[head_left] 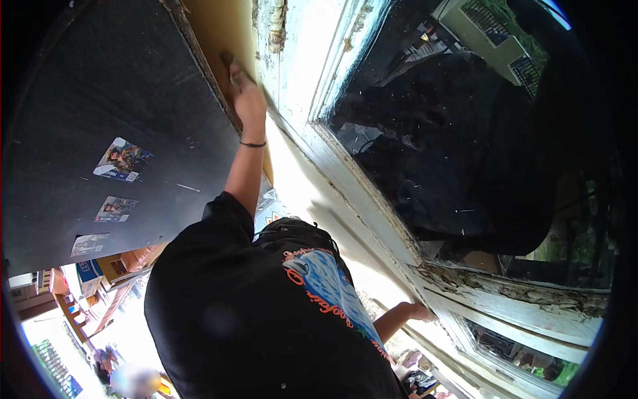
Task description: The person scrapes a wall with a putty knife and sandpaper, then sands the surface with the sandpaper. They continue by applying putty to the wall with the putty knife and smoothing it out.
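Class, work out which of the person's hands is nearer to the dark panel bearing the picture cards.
Left. The left hand is beside the edge of the dark panel; the right hand is farther off, by the white window frame.

A large flat black panel (86, 80) with pale scuffs filled the upper left of the frame, bearing three printed paper stickers (123, 159). A dark reflective glass pane (458, 173) took up the upper right, set in a white wooden window frame (364, 189) with flaking paint. Strong light whitened the pale wall (297, 174) near the centre. Brown wooden furniture (70, 314) stood at lower left beside glaring brightness.
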`<state>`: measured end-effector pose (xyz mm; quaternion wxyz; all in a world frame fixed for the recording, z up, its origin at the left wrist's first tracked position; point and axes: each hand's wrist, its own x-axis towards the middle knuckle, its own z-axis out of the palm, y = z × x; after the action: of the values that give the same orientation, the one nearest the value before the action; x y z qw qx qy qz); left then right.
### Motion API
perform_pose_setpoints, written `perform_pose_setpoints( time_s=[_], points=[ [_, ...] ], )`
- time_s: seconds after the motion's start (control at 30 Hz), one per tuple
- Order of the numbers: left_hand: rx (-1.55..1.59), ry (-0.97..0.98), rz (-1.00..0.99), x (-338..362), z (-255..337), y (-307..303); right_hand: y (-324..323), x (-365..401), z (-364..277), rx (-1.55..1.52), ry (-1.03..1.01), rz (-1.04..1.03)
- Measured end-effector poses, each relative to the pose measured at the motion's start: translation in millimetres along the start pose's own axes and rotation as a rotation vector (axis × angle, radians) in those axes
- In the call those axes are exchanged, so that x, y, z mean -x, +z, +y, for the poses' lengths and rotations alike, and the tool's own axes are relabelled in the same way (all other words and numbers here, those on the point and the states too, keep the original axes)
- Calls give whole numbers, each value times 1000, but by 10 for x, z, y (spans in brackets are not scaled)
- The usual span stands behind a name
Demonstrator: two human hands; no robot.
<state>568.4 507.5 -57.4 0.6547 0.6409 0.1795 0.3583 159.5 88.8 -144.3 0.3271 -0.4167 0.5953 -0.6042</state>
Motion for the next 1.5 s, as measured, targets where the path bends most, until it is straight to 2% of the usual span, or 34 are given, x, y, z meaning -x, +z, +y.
perform_pose_setpoints(
  time_s=[0.03,0.1,0.13,0.17,0.23,0.27,0.33,0.37,0.43,0.47,0.5,0.57,0.6,0.7,0.77,0.8,0.83,0.87,0.9,0.93,0.97,1.0,1.03,1.07,1.1,1.17,1.2,1.23,1.3,1.33,1.37,1.43,1.47,1.5],
  points=[
    [-8,-5,-1,50,92,3,-33,46,-17,-7,7,1],
    [66,319,-33,304,437,1,-33,74,-81,-30,17,-1],
    [58,306,-71,418,379,-58,-12,77,-107,-57,23,-2],
    [-56,476,75,344,55,-21,17,84,-130,-82,30,-1],
    [-61,99,-19,268,-304,-87,19,101,-156,-117,48,5],
    [-63,100,-21,166,-294,-74,32,102,-164,-132,60,9],
    [-107,-238,-175,-46,-84,-64,20,126,-197,-156,78,11],
    [-56,213,17,79,420,-21,16,163,-211,-164,89,12],
    [-87,192,-90,101,477,-50,11,208,-259,-188,104,10],
    [-63,417,-36,221,439,-45,45,184,-293,-213,110,8],
    [-288,207,-140,193,48,-131,56,205,-308,-248,121,8],
    [-311,643,170,119,-85,-46,78,297,-327,-304,144,19],
    [-311,643,169,89,-45,-25,88,311,-340,-320,155,23],
    [-323,424,-72,-16,379,3,78,328,-397,-355,181,13],
    [15,741,140,28,704,137,91,380,-445,-388,200,9],
    [-127,328,-127,247,647,-45,73,318,-359,-431,160,-23],
    [-127,471,26,293,405,-1,70,411,-465,-504,103,-114],
    [-188,577,142,272,159,30,109,374,-440,-517,102,-113],
    [-250,680,255,184,3,48,105,298,-360,-377,84,-92],
    [-203,671,227,57,38,48,74,237,-283,-231,68,-71],
    [-200,674,226,67,371,20,55,167,-187,-83,55,-54],
    [-159,407,33,91,733,-28,41,105,-93,69,42,-40],
    [-119,137,-158,129,954,-45,13,114,-69,75,46,-41],
    [-26,654,141,13,808,151,-4,148,-63,78,40,-42],
    [-25,649,144,113,609,108,0,164,-72,75,29,-43],
    [-61,359,3,321,365,18,4,122,-46,49,14,-40],
    [-51,531,203,321,277,72,1,94,-22,42,9,-39],
    [-51,535,200,262,203,82,8,76,9,41,9,-37],
    [-76,77,74,196,298,-34,5,92,47,55,2,-38],
    [-72,7,38,200,507,-41,-4,78,55,63,-5,-43],
    [-14,338,11,80,489,-11,-5,68,64,65,-11,-50],
    [-24,481,70,112,466,55,14,40,72,62,-26,-59],
    [-22,478,73,236,474,-28,23,46,71,58,-35,-61],
    [-97,113,-44,397,465,-131,22,18,88,49,-42,-60]
  ],
)
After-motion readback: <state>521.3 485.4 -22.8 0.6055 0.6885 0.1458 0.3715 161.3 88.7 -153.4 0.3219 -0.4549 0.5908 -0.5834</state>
